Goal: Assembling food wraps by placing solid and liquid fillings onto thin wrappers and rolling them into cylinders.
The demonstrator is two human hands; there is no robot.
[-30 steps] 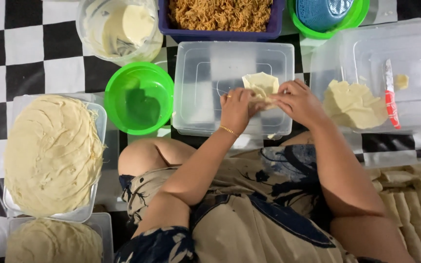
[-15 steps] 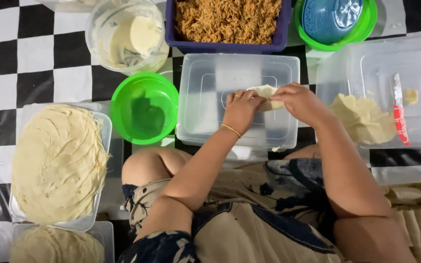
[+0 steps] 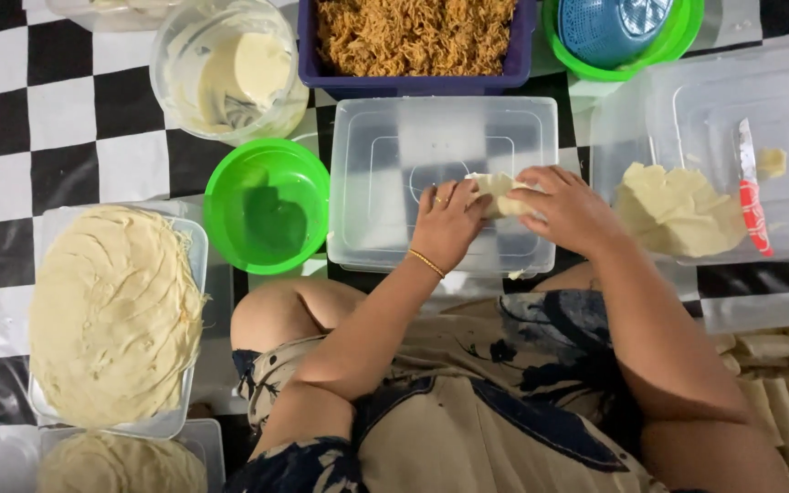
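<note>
Wrapper (image 3: 497, 194) pinched between both hands (knuckles up) over lid (image 3: 394, 164).

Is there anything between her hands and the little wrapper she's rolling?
No. Both the left hand and the right hand already touch the pale wrapper, which lies on the upturned clear box.

— Are any packages, labels, signs or screens recorded?

— No labels, signs or screens are seen. Only open containers are noted: a clear rectangular tub (image 3: 385, 173) lies upturned at centre, a dark blue rectangular tub (image 3: 527, 41) stands behind it, and a round clear tub (image 3: 175, 46) is placed at upper left.

— Anything else?

— A large clear box (image 3: 778, 100) is found at right, and a clear tray (image 3: 195, 274) at left.
</note>
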